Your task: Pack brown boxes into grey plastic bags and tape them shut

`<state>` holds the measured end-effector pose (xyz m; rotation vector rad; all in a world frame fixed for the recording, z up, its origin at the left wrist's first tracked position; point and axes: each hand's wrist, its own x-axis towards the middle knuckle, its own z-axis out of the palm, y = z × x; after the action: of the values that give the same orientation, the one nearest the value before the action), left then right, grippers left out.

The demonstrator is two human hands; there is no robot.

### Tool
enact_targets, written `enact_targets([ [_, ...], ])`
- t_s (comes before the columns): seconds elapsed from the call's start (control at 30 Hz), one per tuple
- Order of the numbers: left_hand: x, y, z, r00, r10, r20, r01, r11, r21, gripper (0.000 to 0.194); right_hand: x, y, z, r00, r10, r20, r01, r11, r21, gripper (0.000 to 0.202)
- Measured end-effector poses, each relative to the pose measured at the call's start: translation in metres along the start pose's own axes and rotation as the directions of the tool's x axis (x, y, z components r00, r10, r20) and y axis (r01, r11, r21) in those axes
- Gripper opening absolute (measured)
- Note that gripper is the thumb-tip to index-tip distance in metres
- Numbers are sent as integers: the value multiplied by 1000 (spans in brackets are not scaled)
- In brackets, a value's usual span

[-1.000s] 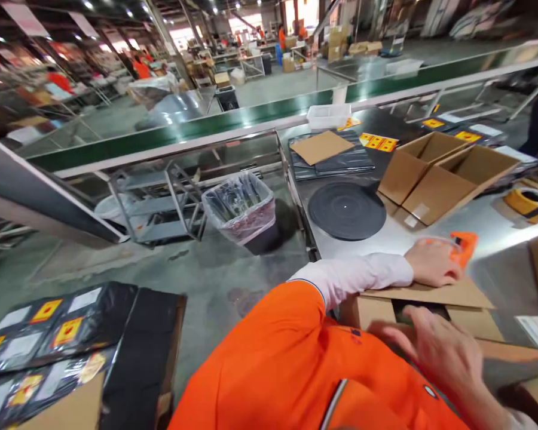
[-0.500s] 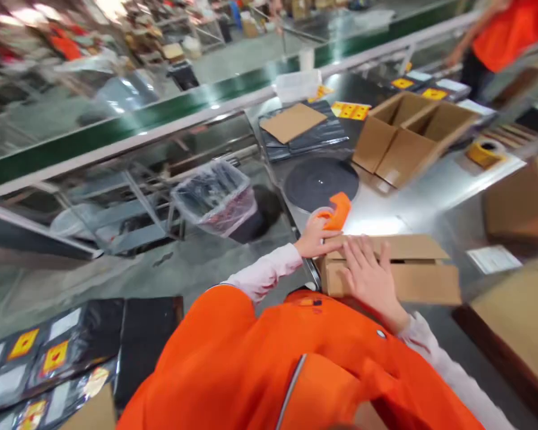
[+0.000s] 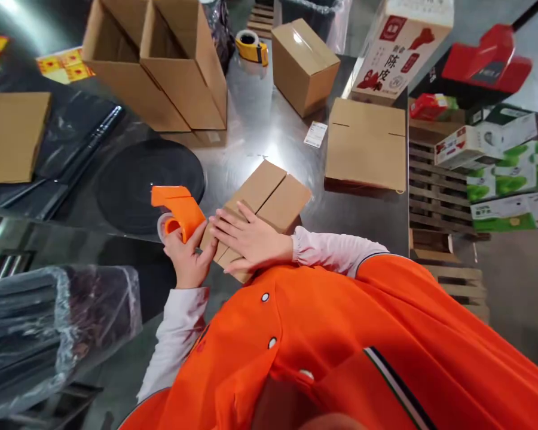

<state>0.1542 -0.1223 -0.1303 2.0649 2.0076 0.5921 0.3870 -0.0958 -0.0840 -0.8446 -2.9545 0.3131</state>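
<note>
An orange tape dispenser (image 3: 179, 206) is gripped in my left hand (image 3: 187, 254), beside the left end of a small cardboard box (image 3: 269, 194). My right hand (image 3: 253, 239) lies flat across the top of that box with its fingers spread, holding nothing. The box's top flaps are folded down and a narrow seam shows between them. It rests at an angle on the metal table, close against my orange clothing. A round black disc (image 3: 150, 185) lies behind the dispenser.
Open cardboard boxes (image 3: 161, 71) stand at the back left. A closed box (image 3: 305, 65), a yellow tape roll (image 3: 251, 48), a flat carton (image 3: 366, 143) and a white label (image 3: 315, 134) are on the table. A plastic-lined bin (image 3: 63, 322) stands lower left.
The view has swung to the right. The flaps now lie flatter, with a narrower gap. My left hand still holds the dispenser and my right hand is still on the box.
</note>
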Motion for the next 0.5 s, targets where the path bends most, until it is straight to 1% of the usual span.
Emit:
enact_targets([
  [0.07,-1,4,0,1000,-5,8,5,1000,14,60,1,0,1,1000,15,9,-15,1000,-2,91],
  [0.17,6,0,-7,1000,-13,20,12,999,41,66,5,2,6,1000,27,13,-28,999,17,95],
  [0.23,20,-3,-22,1000,-19,10,18,998,52,79,7,4,11,1000,26,1,-26,999,43,97],
  [0.3,44,4,-46,999,-13,-32,15,999,51,96,9,6,17,999,17,-31,-14,997,82,98],
  [0.33,60,15,-60,999,5,-44,-3,999,47,100,10,7,19,998,12,-54,-6,994,109,98],
  [0.37,79,31,-73,999,38,-37,-36,998,41,100,12,8,22,997,9,-74,1,990,138,98],
  [0.4,101,53,-84,997,81,-5,-81,996,32,97,14,9,25,996,9,-85,6,986,167,98],
  [0.43,124,81,-93,989,140,58,-141,990,20,94,15,10,27,996,7,-86,10,981,194,99],
  [0.47,149,113,-97,973,193,129,-195,981,3,92,17,10,29,997,2,-81,16,976,219,99],
  [0.5,174,148,-96,947,222,234,-227,974,-7,94,19,11,31,997,-5,-74,23,970,241,99],
])
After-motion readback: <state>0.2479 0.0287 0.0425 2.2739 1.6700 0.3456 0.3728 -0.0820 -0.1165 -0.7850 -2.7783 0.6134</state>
